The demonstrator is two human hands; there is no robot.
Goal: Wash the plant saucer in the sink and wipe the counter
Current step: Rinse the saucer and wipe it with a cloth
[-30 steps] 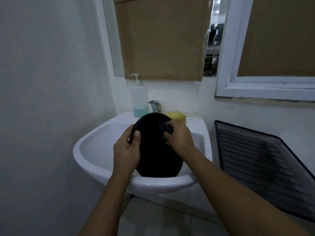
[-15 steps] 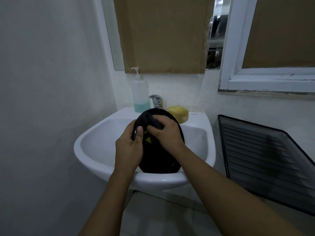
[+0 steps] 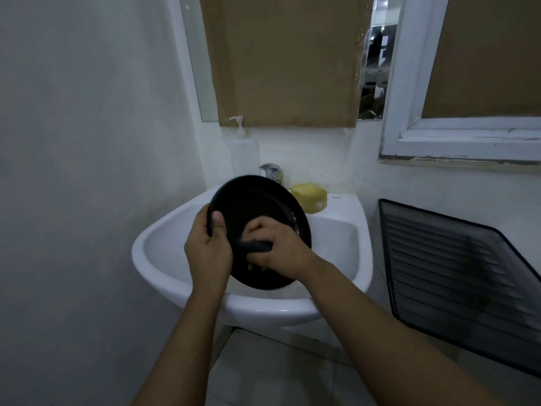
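A round black plant saucer [image 3: 257,206] is held tilted over the white sink [image 3: 164,259], its inside facing me. My left hand [image 3: 207,250] grips its left rim, thumb on the inner face. My right hand [image 3: 278,250] is curled around a dark scrubbing sponge [image 3: 253,246] with a yellow underside and presses it against the saucer's lower inside. The faucet [image 3: 272,171] shows just behind the saucer's top edge.
A yellow sponge [image 3: 310,197] lies on the sink's back ledge, right of the faucet. A soap pump bottle [image 3: 244,148] stands at the back left. A black mesh tray [image 3: 456,276] leans against the wall to the right. A wall is close on the left.
My right hand has slid with the scrubber from the saucer's top edge down to its lower inside. The saucer has tilted so its inner face shows more.
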